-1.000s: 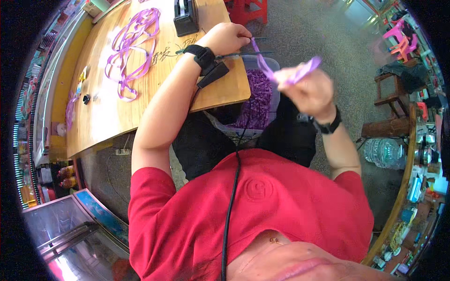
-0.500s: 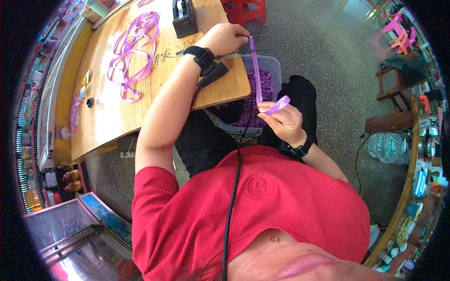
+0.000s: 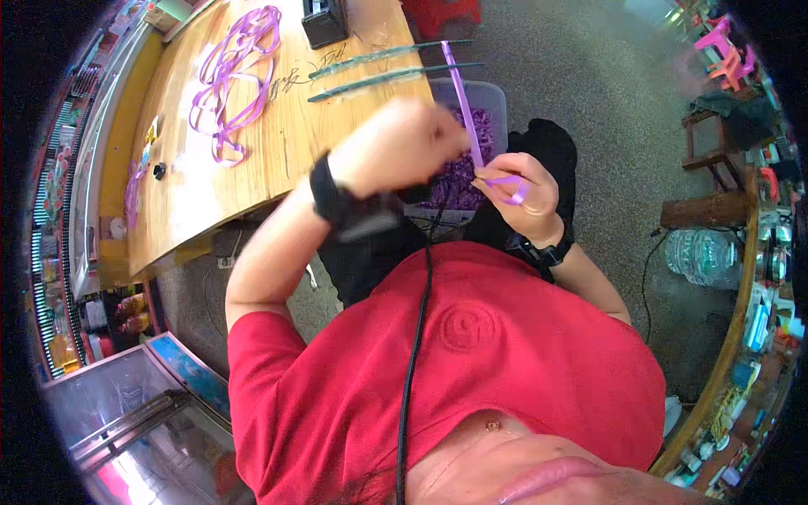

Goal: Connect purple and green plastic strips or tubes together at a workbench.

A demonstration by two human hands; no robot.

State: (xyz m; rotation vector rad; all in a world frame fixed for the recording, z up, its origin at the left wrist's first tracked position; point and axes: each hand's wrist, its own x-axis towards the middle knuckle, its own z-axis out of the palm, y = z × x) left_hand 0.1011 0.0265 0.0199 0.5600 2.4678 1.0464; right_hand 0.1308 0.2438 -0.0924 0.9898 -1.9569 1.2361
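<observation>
A narrow purple ribbon runs taut from two dark green sticks down to my right hand. The right thumb and fingers pinch it, and its end curls in a loop beside them. The sticks lie side by side on the wooden table, their tips sticking out past its right edge, with the ribbon at these tips. My left hand hovers near the table corner, close to the ribbon. Motion smears its fingers, so I cannot tell whether they touch the ribbon.
A heap of purple ribbon and a black tape dispenser rest on the wooden table. Below its right edge, a clear bin holds purple pieces. A red stool stands beyond; a large plastic bottle is at right.
My left hand has left the stick tips and come back toward me, uncovering the sticks. My right hand keeps its pinch on the ribbon and has shifted slightly right.
</observation>
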